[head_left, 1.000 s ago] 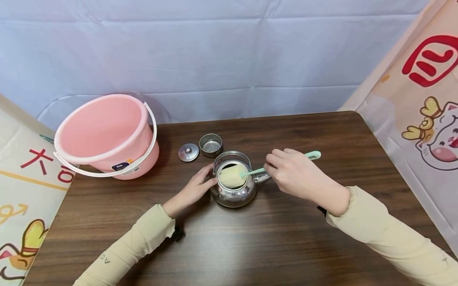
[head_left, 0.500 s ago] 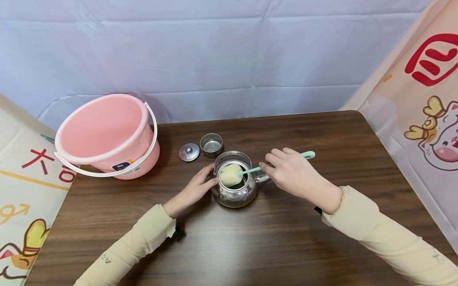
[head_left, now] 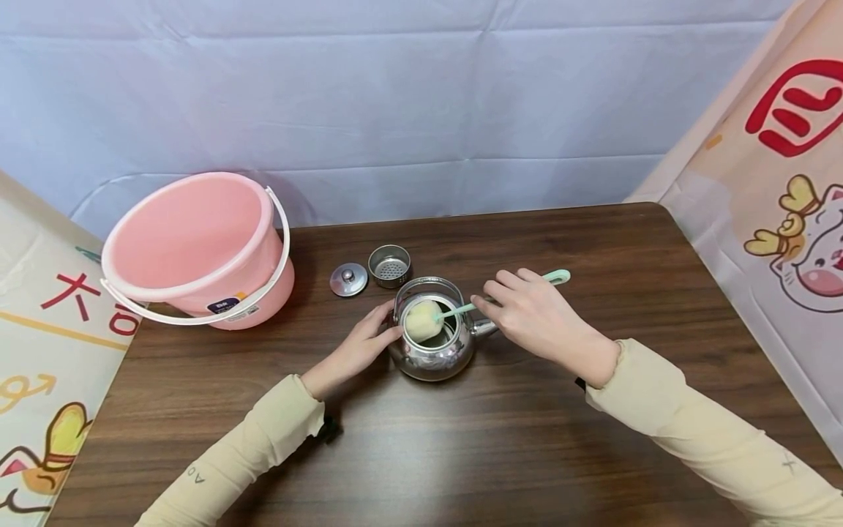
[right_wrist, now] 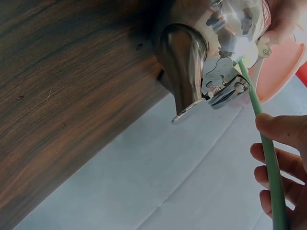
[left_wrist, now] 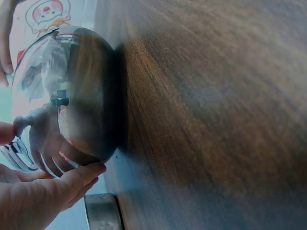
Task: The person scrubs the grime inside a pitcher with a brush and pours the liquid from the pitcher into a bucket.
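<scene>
A shiny metal kettle [head_left: 431, 362] stands on the table in the head view, its lid off and its spout [right_wrist: 184, 72] pointing right. My left hand [head_left: 361, 345] rests against its left side; the fingers [left_wrist: 79, 184] lie nearly straight along the wall, with the thumb by the handle's hinge. In my right hand [head_left: 536, 315] I grip the green handle [right_wrist: 269, 167] of a sponge brush. Its pale yellow sponge head [head_left: 423, 322] sits in the kettle's mouth, tilted toward the left. Thumb and curled fingers close around the handle in the right wrist view.
Behind the kettle are a round metal lid [head_left: 348, 279] and a small perforated strainer cup [head_left: 390, 267]. A pink bucket [head_left: 266, 293] with a white handle stands at the back left. A pale cloth backdrop [head_left: 421, 110] hangs behind the dark wooden table [head_left: 421, 454].
My right hand has shifted a little left with the brush, and its handle slants more steeply. The sponge head has swung slightly within the kettle's mouth. My left hand stays in place.
</scene>
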The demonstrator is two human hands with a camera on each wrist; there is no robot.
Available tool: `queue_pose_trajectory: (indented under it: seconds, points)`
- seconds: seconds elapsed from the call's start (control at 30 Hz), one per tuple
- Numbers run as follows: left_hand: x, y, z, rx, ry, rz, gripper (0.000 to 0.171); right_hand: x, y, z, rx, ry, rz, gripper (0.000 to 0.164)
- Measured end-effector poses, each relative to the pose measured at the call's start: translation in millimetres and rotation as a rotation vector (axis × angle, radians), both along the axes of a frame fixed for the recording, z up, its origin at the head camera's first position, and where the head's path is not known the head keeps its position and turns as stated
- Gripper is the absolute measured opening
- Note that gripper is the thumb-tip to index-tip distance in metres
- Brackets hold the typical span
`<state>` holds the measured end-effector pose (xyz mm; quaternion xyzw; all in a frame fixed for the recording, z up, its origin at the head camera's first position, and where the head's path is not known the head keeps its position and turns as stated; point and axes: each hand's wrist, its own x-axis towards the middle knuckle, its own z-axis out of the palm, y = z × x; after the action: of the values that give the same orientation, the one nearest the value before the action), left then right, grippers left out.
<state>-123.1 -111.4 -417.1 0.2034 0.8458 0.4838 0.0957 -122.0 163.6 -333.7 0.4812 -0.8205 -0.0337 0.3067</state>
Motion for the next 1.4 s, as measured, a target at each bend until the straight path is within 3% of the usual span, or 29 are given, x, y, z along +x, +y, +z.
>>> queue_pose_trajectory:
  seconds: [0.6, 0.97, 1.13, 1.4]
  points:
    - [0.4, 1, 1.8, -0.006, 0.011, 0.010, 0.049, 5.6, 3, 7.3, 0.054, 0.039, -0.020, 0.014]
    - [0.2, 1, 1.5, -0.017, -0.010, 0.017, 0.048, 13.4, 3, 17.5, 0.089, 0.002, -0.042, 0.022]
    - [0.2, 1, 1.5, -0.015, -0.008, 0.015, 0.047, 14.6, 3, 18.0, 0.078, -0.004, -0.032, 0.032]
    - [-0.2, 1, 0.4, -0.008, -0.002, 0.013, 0.048, 16.7, 3, 18.5, 0.055, 0.009, 0.010, 0.024]
